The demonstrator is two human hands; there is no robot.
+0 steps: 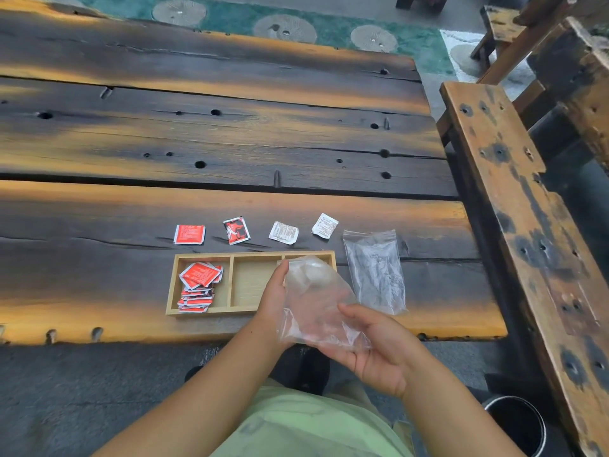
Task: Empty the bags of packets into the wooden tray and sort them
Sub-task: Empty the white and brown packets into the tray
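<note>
Gripping the bag [316, 301] at lower centre in left hand [273, 298] and right hand [379, 351], fingers curled round it, ideally tipping it low over the tray [204, 256], avoiding spills.

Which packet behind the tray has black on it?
The second packet from the left: red with black. The leftmost packet is just red, the other two white.

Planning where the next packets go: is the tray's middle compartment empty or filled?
Empty: the middle compartment shows bare wood; red packets lie in the left one.
</note>
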